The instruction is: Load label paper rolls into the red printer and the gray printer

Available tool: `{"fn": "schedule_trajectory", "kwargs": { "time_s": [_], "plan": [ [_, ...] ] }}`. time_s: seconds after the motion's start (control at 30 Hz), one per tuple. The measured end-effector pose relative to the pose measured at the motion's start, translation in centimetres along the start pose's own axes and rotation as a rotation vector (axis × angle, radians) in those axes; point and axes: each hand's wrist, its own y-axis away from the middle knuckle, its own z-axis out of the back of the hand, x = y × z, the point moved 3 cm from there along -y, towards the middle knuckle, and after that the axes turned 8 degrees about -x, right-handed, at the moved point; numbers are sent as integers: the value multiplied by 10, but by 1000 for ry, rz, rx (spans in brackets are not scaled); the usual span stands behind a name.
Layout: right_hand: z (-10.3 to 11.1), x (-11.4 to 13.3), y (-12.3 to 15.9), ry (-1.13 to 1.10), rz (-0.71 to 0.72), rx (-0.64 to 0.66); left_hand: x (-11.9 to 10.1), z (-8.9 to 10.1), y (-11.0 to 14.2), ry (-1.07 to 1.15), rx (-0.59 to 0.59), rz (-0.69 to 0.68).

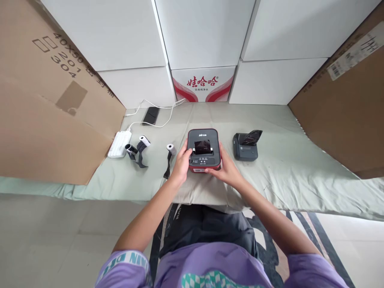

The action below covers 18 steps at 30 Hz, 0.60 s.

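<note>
Left hand [181, 163], right hand [224, 169]: clasping red-black printer [205, 158] between them
Left: rolls [171, 149], power bank [117, 145], phone [151, 115]
Right: smaller printer [246, 153]
Behind: white boxes [132, 36]
Sides: cardboard boxes [345, 100]

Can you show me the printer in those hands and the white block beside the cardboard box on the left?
Printer [207, 159], head view: lower part of its dark top.
White block [119, 144], head view: middle of its top.

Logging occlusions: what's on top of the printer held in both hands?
The printer has a dark glossy strip over its middle and white lettering beyond it. The surface under the strip is covered; the inside isn't visible.
</note>
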Motion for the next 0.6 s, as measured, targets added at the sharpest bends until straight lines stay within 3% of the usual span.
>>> {"fn": "schedule_trajectory", "kwargs": {
  "time_s": [0.17, 0.3, 0.5, 0.6],
  "plan": [
    [-1, -5, -5, -7, -51, -14, -5, -5, -7, 47, -15, 14],
    [-2, -11, -27, -55, -44, -17, -16, -8, -30, 36, -30, -20],
    [-8, -27, -100, -117, -40, -80, -49, -26, -106, 114, 38, -95],
    [-16, -43, -135, -156, -54, -91, -53, -33, -149, 143, 18, -89]
  ]
}}
